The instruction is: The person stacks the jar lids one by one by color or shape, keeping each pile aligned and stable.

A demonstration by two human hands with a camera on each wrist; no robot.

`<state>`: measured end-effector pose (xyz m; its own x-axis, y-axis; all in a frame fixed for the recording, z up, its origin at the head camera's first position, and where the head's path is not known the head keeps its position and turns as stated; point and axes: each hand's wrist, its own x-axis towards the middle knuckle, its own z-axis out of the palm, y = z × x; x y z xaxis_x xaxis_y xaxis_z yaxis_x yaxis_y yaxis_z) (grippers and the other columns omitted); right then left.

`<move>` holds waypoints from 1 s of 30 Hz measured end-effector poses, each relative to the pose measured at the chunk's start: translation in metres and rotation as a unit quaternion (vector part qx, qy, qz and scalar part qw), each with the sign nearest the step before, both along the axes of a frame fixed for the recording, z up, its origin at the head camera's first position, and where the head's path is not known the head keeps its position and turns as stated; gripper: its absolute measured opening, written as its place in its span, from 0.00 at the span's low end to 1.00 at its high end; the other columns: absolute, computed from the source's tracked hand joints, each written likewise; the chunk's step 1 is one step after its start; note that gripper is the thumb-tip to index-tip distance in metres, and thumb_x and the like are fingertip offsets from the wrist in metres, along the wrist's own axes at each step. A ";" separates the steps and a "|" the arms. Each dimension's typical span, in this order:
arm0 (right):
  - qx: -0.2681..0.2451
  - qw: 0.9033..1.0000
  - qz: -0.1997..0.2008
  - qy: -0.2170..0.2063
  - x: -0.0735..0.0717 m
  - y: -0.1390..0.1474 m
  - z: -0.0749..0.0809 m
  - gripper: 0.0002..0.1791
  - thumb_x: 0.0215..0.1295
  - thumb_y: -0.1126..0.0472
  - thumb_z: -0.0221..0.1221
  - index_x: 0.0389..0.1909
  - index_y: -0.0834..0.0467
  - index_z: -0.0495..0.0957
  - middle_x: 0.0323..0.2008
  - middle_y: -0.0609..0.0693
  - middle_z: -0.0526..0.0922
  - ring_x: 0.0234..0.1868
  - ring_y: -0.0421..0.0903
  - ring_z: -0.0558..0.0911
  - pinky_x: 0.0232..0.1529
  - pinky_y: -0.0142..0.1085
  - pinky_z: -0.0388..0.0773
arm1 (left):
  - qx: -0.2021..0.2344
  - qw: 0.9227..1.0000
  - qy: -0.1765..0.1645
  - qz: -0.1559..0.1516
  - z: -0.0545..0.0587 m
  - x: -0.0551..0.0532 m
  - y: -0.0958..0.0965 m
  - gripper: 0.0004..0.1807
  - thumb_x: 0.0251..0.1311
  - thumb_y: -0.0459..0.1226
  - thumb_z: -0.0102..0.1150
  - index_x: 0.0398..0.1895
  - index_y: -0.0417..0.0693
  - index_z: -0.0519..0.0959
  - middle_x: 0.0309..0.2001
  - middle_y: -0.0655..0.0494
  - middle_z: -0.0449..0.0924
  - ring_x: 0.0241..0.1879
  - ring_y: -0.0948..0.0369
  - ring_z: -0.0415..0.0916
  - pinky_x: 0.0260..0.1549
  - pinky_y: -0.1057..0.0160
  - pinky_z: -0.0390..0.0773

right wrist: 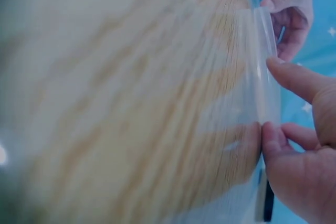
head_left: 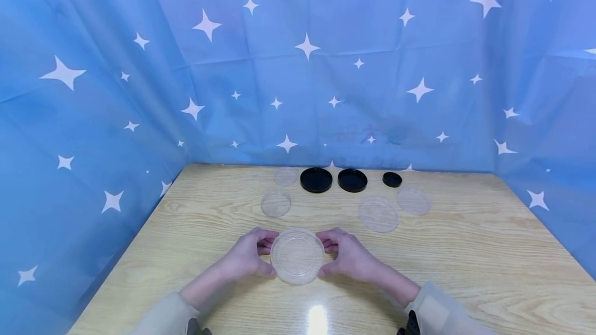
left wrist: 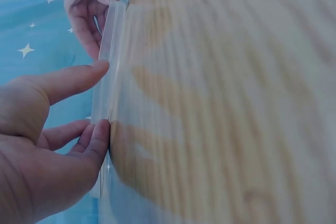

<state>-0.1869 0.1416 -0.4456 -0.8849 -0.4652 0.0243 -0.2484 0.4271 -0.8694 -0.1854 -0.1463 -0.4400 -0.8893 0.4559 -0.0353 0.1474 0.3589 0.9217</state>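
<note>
L hand (head_left: 251,255): I grip clear disc (head_left: 297,256), L rim
R hand (head_left: 348,257): I grip R rim
Head cam: 3 blk discs (head_left: 352,180) behind
Wrist cams: disc edge-on

"Where do your sleeves (head_left: 440,310) end?"
"The head view's bottom edge cuts them off. Your left hand (left wrist: 42,169) overruns the left wrist picture's left edge, your right hand (right wrist: 307,182) its own picture's right edge."
"And the tabletop (left wrist: 294,129)?"
"Blurred in both your wrist views, and you can't read the faint marks (head_left: 371,131) on the curtain (head_left: 261,66)."
</note>
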 end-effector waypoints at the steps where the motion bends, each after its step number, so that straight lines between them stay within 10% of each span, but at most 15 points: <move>1: 0.001 1.000 -0.001 0.000 0.000 0.000 0.000 0.43 0.44 0.72 0.79 0.64 0.73 0.72 0.51 0.56 0.76 0.53 0.53 0.79 0.55 0.35 0.80 | -0.001 1.000 0.000 0.001 0.000 0.000 0.000 0.47 0.34 0.19 0.77 0.66 0.24 0.68 0.53 0.42 0.71 0.53 0.49 0.72 0.55 0.64 0.78; 30: 0.017 1.000 -0.003 -0.005 -0.007 0.001 0.003 0.45 0.49 0.69 0.77 0.68 0.73 0.68 0.50 0.57 0.75 0.46 0.48 0.79 0.47 0.34 0.80 | 0.031 0.999 0.011 0.034 -0.005 -0.002 0.000 0.43 0.39 0.18 0.73 0.65 0.21 0.68 0.52 0.39 0.73 0.49 0.51 0.75 0.51 0.60 0.81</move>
